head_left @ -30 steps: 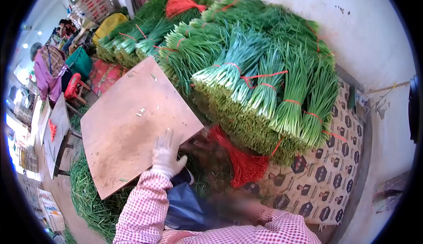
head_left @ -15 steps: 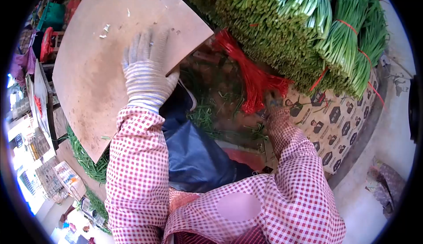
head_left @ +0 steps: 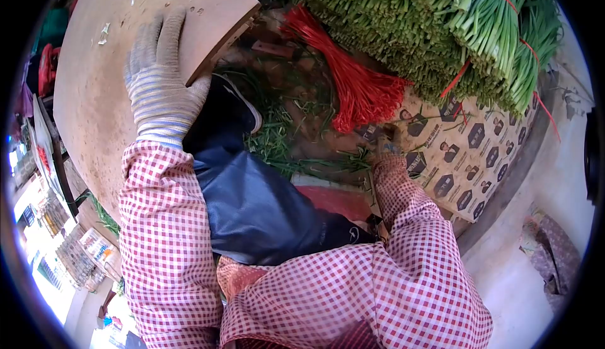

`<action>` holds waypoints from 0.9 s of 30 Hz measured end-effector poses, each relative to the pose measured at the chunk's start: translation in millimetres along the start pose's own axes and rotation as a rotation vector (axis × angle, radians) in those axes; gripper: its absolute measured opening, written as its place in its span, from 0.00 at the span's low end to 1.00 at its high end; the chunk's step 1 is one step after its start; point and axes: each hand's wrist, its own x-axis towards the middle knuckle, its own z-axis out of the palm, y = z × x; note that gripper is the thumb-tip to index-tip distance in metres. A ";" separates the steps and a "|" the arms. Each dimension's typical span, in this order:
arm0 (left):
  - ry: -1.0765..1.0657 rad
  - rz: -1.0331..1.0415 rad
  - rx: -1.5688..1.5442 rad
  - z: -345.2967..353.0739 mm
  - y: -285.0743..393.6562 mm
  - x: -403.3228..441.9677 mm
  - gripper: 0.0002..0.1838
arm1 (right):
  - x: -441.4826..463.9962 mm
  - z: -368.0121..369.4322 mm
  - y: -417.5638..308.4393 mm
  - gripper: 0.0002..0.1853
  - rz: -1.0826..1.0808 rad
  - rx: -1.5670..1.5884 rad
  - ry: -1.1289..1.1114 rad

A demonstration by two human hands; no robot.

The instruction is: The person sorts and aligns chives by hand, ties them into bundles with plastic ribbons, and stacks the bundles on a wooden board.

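My left hand, in a striped knit glove, lies flat with its fingers stretched out on a tan wooden board. The thumb rests by the board's edge. Low on the right, my right hand reaches down beside a sheet of printed brown paper. It looks dark and its fingers are partly hidden, so I cannot see whether it holds anything. Just above it fans out a bundle of red ties. Behind these, tied bundles of green stalks are stacked with cut ends facing me.
Loose green scraps litter the ground between the board and the red ties. My dark-clad leg and shoe extend beside the board. A crumpled patterned cloth lies on the pale floor at far right.
The view has shifted, so the board, my left hand and the red ties appear farther left and higher. My left hand stays flat on the board. My right hand remains low near the printed paper.
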 end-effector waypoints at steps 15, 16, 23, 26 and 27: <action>0.010 -0.030 0.008 -0.4 2.5 0.8 0.43 | 6.7 23.2 -82.9 0.12 -0.275 -0.193 -0.163; 0.010 -0.027 0.010 0.1 2.2 0.1 0.43 | 1.8 18.1 -84.6 0.12 -0.294 -0.220 -0.168; -0.338 -0.188 -0.036 -22.2 9.1 11.6 0.40 | -60.0 -26.9 -91.5 0.14 -0.521 -0.490 -0.315; -0.301 -0.146 -0.100 -3.8 16.2 2.4 0.42 | -67.4 -39.4 -91.9 0.13 -0.602 -0.659 -0.414; -0.187 -0.107 -0.100 4.3 18.6 -5.0 0.42 | -70.7 -37.0 -96.3 0.13 -0.628 -0.718 -0.452</action>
